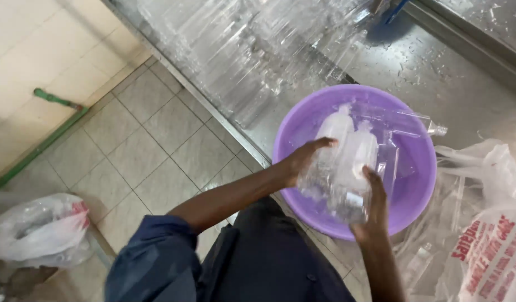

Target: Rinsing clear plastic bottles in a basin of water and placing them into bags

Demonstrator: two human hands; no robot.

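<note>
Both hands grip a clear plastic container (347, 162) above the purple basin (420, 184), left hand (305, 159) fingers curled on its side, right hand (371, 207) fingers wrapped beneath, so drips fall inside the basin.

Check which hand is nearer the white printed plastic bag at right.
Right. The right hand grips the clear plastic container over the purple basin, just beside the white printed bag; the left hand holds the container's far side.

Your wet steel counter (465, 95) carries the purple basin (420, 184); clear plastic containers (241, 50) lie behind it, plastic bags (481, 235) beside it.
</note>
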